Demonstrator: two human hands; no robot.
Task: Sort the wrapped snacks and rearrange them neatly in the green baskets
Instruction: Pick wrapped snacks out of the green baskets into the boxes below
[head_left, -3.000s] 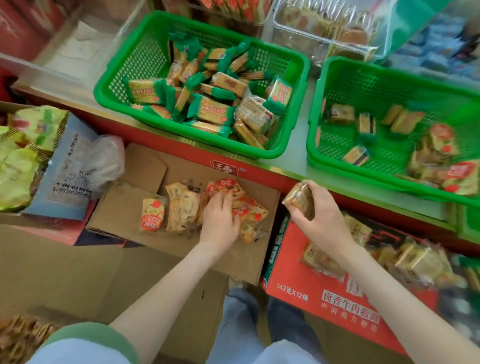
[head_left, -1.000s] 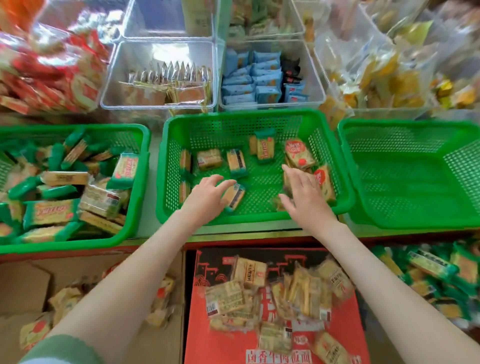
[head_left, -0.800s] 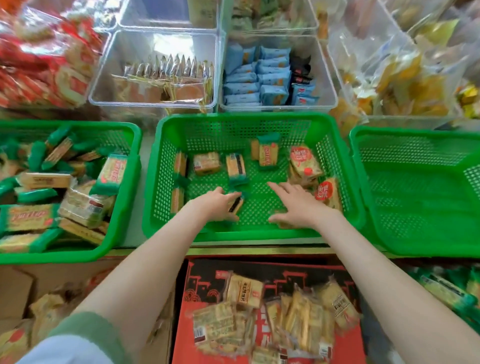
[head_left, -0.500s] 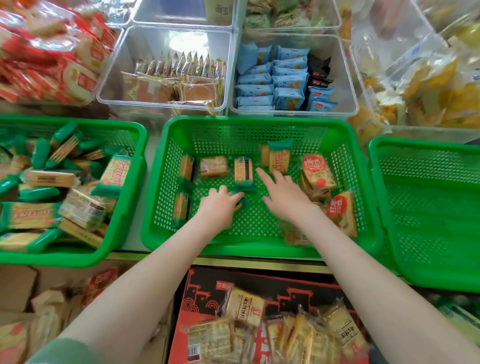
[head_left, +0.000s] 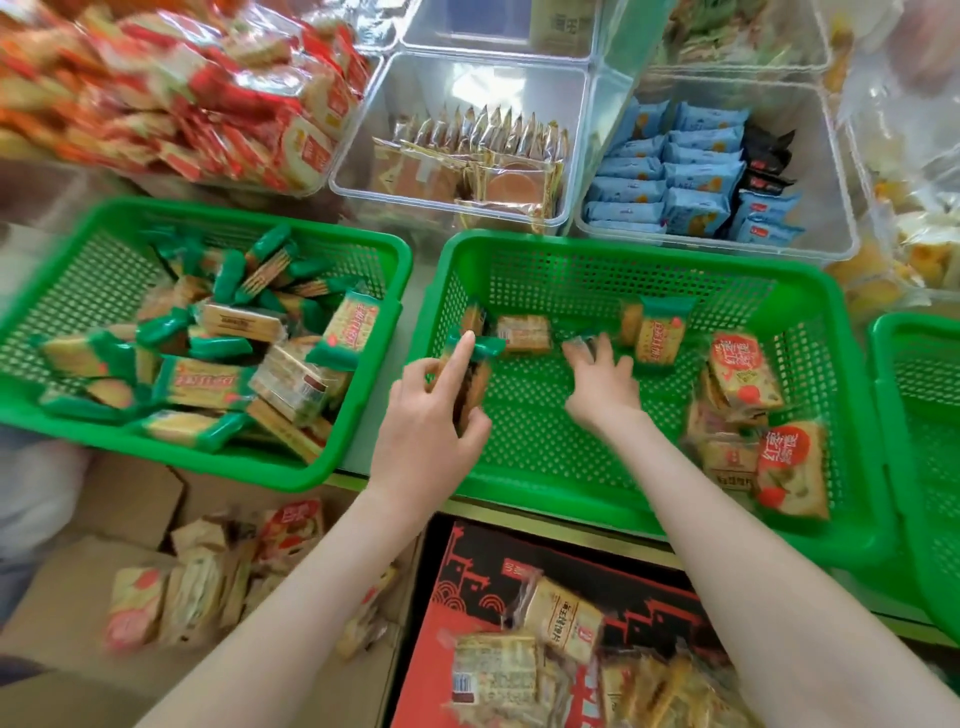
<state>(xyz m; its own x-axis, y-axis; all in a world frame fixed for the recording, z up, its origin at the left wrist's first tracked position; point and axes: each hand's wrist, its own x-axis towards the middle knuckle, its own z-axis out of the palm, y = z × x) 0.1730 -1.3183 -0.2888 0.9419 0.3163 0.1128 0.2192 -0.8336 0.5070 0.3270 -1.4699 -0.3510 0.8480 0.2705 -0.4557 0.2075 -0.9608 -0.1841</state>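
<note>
Here, the left grip (head_left: 426, 415) clasps tan, green-ended cracker packs (head_left: 480, 366); right grip (head_left: 602, 384) unclear.

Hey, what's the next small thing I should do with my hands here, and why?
Probably swing the left hand leftward and drop its green-ended packets into the left basket. That basket already holds a pile of the same green-ended kind, while the middle basket also holds red-labelled packets at its right side.

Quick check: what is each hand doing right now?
Left hand: holding green-ended snack packs.
Right hand: open, fingers spread, touching a small pack.
</note>
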